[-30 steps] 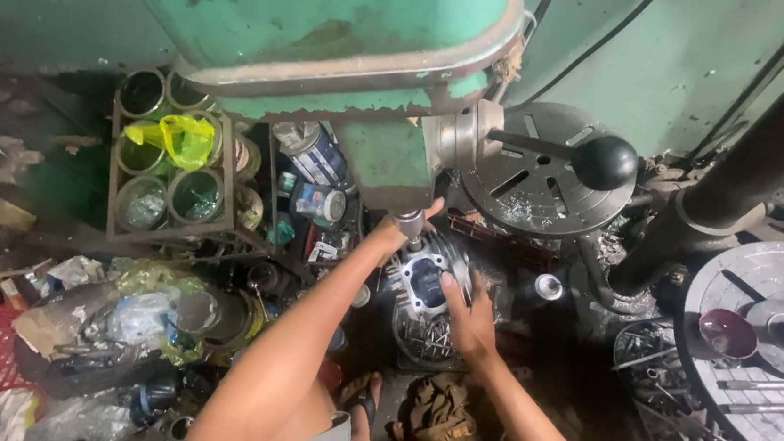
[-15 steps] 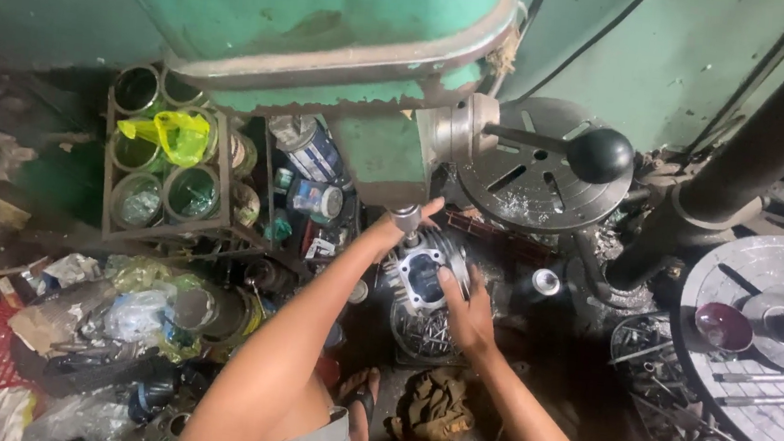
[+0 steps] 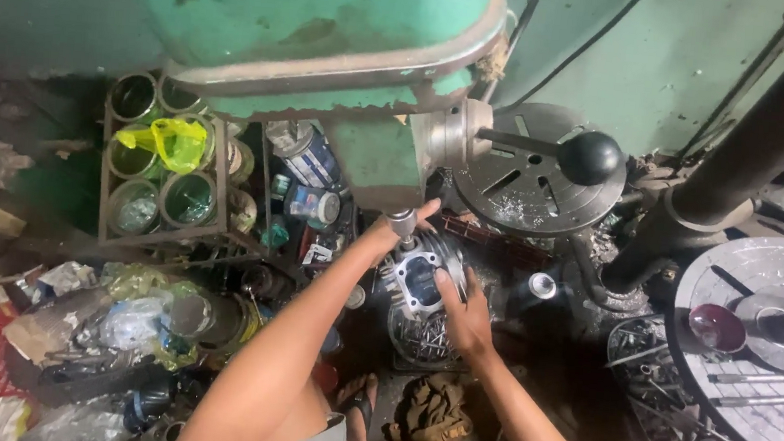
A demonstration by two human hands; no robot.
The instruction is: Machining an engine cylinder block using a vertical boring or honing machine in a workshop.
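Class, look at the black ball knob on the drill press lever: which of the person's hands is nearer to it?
Right. The right hand rests on the finned metal cylinder, below-left of the black ball knob; the left hand is farther left.

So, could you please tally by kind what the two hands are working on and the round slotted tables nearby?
Hands: 2, left hand and right hand
Finned metal cylinder: 1
Small metal cap at the left hand: 1
Round slotted tables: 2, dark table and pale table
Total: 6
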